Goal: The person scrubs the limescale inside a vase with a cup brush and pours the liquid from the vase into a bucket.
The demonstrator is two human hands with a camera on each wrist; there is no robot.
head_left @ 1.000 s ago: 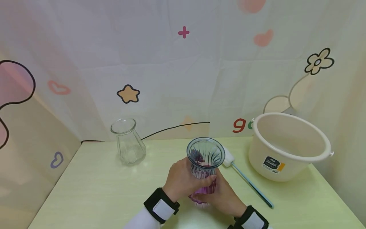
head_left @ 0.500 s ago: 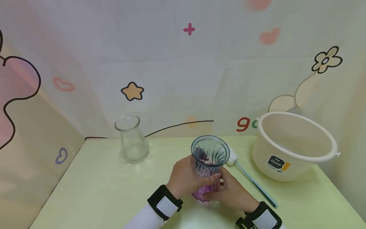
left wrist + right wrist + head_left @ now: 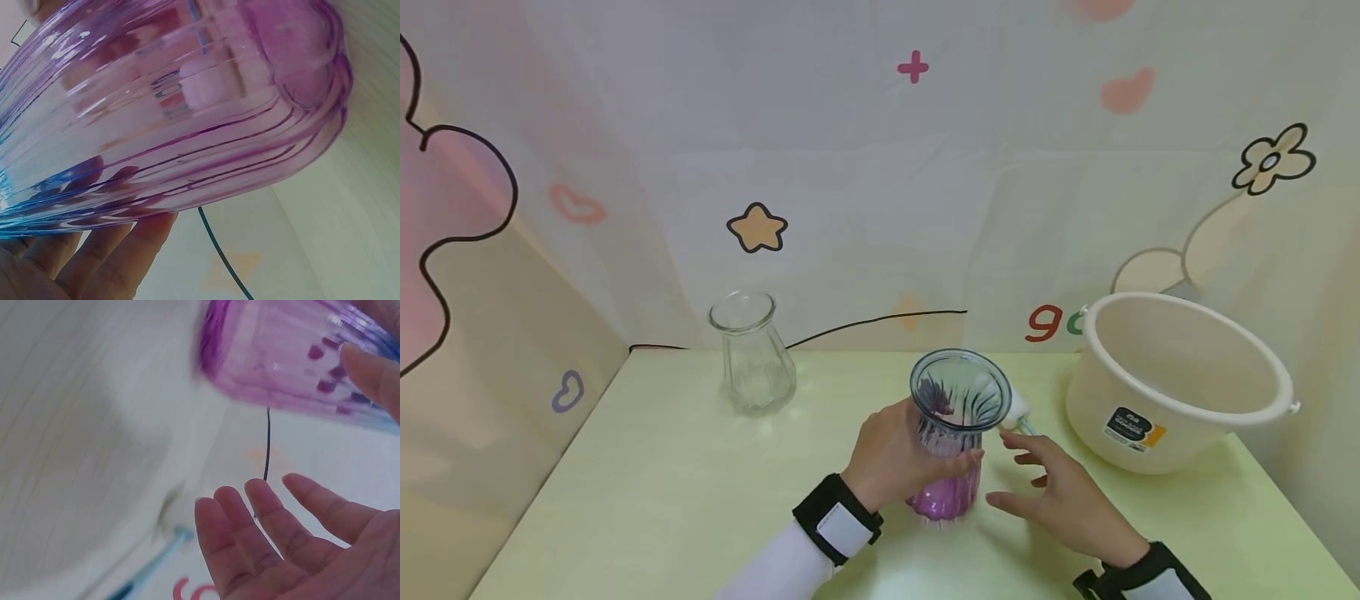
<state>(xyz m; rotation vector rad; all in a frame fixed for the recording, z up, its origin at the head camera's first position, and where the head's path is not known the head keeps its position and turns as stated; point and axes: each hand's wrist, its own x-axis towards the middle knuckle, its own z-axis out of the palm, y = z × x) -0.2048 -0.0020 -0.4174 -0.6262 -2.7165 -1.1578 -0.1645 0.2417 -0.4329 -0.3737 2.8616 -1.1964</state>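
My left hand grips a ribbed glass vase, with the thumb across its front. The vase is bluish at the rim and purple toward the base; it stands nearly upright over the table. In the left wrist view, fingers lie along the far side of the purple glass. My right hand is just right of the vase, apart from it, fingers spread and holding nothing. Behind that hand lies a cleaning brush with a white head; its blue handle shows in the right wrist view.
A clear glass vase stands at the back left of the pale table. At the right is a cream bucket with a black label. A patterned cloth hangs behind the table.
My right hand has let go of the purple vase and moved off to the right. My left hand still holds it. The whole head view has shifted slightly.
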